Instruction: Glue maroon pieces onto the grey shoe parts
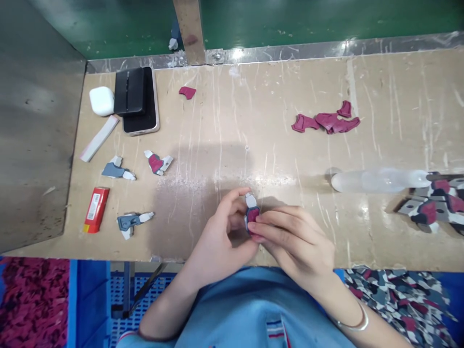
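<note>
Nearest, below the counter, blue clothing meets its near edge. A blue bin stands by the near left corner beside a heap of maroon pieces; a mixed heap lies below the near edge at the right, both probably kept there for an easy reach.

Just over the middle of the near edge is the small part, grey and white with a maroon face. The left grip pinches it with finger at the far end and thumb at the near end, likely to steady it. The right grip is closed on it, fingertips pressed together against the maroon face, perhaps to seat it.

Towards the left edge lie a grey part, a red pack, a blue-grey part and a maroon-faced part, spread apart, which seems to keep each easy to pick up. To the right are clustered parts and a translucent bottle.

Farther off, loose maroon pieces lie together. By the far left corner sit a pale strip, a white case and a black case on a phone, apparently set out of the way. One maroon scrap lies near the far edge.
</note>
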A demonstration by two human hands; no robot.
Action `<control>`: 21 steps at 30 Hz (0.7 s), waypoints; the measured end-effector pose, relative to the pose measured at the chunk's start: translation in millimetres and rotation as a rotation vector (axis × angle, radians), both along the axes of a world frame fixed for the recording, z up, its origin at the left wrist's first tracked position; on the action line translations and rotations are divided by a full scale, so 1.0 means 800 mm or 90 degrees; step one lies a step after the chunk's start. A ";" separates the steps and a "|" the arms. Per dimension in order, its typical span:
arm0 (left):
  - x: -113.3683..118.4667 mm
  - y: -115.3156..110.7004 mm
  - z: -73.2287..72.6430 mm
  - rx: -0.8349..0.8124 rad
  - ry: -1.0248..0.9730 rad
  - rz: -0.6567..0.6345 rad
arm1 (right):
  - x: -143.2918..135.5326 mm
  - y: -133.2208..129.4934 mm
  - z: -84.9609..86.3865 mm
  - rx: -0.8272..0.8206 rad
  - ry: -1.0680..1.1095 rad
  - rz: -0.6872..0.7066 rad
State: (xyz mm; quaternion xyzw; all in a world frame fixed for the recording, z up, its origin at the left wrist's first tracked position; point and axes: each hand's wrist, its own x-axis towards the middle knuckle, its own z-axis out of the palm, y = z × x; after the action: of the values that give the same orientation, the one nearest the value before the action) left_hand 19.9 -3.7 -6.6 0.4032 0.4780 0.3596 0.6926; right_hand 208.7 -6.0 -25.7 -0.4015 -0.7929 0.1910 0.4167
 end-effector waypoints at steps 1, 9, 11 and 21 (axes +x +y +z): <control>-0.002 -0.001 0.002 -0.010 -0.045 -0.002 | -0.001 -0.001 0.002 -0.003 0.009 0.000; -0.004 -0.011 0.000 -0.067 -0.095 0.069 | -0.010 -0.011 0.006 -0.148 0.202 0.002; -0.003 -0.013 -0.005 -0.033 -0.124 0.089 | -0.014 -0.014 0.002 -0.173 0.252 -0.011; -0.005 0.000 0.006 -0.057 -0.110 0.061 | -0.022 -0.014 0.002 -0.178 0.287 -0.018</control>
State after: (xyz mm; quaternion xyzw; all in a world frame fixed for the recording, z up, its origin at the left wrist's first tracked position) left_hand 15.7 -3.7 -1.9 0.3159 0.4506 0.4037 0.7309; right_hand 190.9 -17.5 -24.2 -0.4135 -0.6403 0.3775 0.5258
